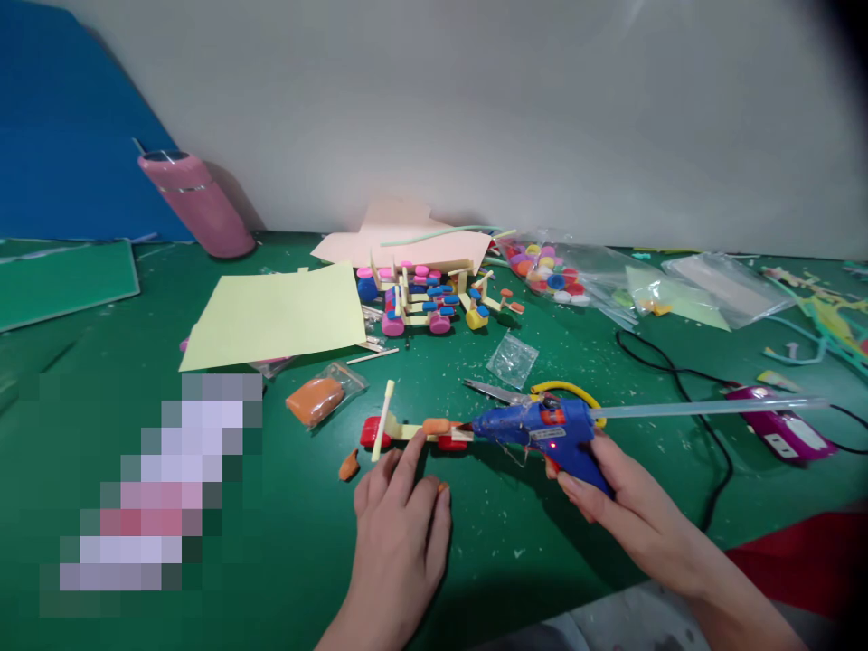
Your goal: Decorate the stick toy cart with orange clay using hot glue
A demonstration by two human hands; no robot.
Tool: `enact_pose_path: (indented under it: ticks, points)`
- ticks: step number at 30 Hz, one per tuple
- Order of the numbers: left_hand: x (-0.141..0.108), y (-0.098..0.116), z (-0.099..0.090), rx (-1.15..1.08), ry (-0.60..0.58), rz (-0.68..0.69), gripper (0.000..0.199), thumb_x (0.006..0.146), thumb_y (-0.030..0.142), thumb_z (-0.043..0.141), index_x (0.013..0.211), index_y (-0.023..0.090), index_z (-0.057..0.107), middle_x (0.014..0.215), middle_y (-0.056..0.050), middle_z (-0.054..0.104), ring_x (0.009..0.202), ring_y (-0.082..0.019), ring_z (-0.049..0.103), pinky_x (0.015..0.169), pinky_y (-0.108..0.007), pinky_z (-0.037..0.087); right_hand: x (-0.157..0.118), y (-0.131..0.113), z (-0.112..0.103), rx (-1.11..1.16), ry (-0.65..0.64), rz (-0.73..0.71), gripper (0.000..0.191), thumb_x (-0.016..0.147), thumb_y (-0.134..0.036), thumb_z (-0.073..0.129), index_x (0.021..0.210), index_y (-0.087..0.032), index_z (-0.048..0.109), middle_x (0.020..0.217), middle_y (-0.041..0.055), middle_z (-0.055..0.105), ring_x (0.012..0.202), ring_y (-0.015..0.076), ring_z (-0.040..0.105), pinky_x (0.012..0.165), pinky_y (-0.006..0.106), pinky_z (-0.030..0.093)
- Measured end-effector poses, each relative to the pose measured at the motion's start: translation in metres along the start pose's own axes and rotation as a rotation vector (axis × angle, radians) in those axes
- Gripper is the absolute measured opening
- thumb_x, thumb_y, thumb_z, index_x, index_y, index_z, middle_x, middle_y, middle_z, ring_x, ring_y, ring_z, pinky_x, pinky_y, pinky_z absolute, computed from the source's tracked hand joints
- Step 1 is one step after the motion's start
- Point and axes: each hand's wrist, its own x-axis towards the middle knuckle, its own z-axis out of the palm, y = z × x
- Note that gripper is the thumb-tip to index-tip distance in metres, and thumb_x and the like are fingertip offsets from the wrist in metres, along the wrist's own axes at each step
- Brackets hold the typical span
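My right hand (614, 493) is closed around the handle of a blue hot glue gun (535, 429), with a long clear glue stick (705, 410) in its back. Its nozzle is at the front end of a small toy car (407, 432) with red wheels and pale sticks. An orange clay piece (436, 425) lies on the car. My left hand (403, 524) rests just in front, one finger stretched to the car, while thumb and another finger close on a small orange clay bit (443, 486), mostly hidden. Another orange clay scrap (349, 465) lies left of the car.
Behind are wrapped orange clay (316, 400), scissors (495, 391), a small clear bag (514, 359) and several similar toy cars (420, 303). Yellow paper (278, 316) and a pink bottle (196, 203) are left. A black cord (698, 416) and purple power strip (779, 423) lie right.
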Motion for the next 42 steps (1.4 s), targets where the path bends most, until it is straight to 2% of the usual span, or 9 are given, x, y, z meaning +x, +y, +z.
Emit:
enact_pose_path:
  ticks: [6,16,25,34,42]
  points:
    - [0.001,0.0,0.001,0.0,-0.014,-0.006,0.016,0.079,0.019,0.049,0.074,0.019,0.064,0.119,-0.013,0.057,0.099,-0.03,0.05,0.077,-0.049,0.044,0.0,-0.001,0.002,-0.012,-0.017,0.006,0.031,0.089,-0.04,0.039,0.113,-0.02,0.042,0.086,0.0039,0.056,0.071,0.0156,0.053,0.058,0.024,0.045]
    - [0.0,0.0,0.001,-0.002,-0.016,-0.008,0.018,0.079,0.019,0.048,0.073,0.019,0.064,0.118,-0.015,0.058,0.1,-0.031,0.05,0.077,-0.05,0.044,-0.004,0.003,-0.003,0.016,-0.001,0.0,0.028,0.09,-0.039,0.038,0.11,-0.02,0.042,0.083,0.0038,0.056,0.065,0.0142,0.051,0.058,0.025,0.046]
    - [-0.001,0.0,0.002,-0.01,-0.017,-0.003,0.018,0.08,0.019,0.048,0.072,0.018,0.064,0.118,-0.016,0.058,0.101,-0.032,0.05,0.078,-0.05,0.043,-0.008,0.005,-0.005,-0.011,0.03,0.029,0.03,0.089,-0.038,0.039,0.111,-0.019,0.043,0.087,0.005,0.057,0.071,0.0162,0.053,0.059,0.025,0.047]
    - [-0.001,0.0,0.001,0.005,-0.008,-0.002,0.017,0.079,0.02,0.049,0.073,0.02,0.064,0.118,-0.013,0.058,0.101,-0.03,0.051,0.079,-0.049,0.044,-0.005,0.001,0.001,-0.007,0.019,0.006,0.028,0.089,-0.04,0.038,0.108,-0.019,0.044,0.082,0.0033,0.057,0.064,0.0139,0.051,0.058,0.024,0.046]
    - [0.0,0.0,0.001,0.003,-0.005,0.006,0.017,0.079,0.019,0.049,0.073,0.019,0.064,0.118,-0.015,0.058,0.1,-0.031,0.05,0.077,-0.049,0.044,-0.008,-0.001,0.002,-0.006,-0.01,0.0,0.027,0.089,-0.038,0.04,0.109,-0.021,0.045,0.086,0.0037,0.057,0.069,0.015,0.052,0.059,0.024,0.046]
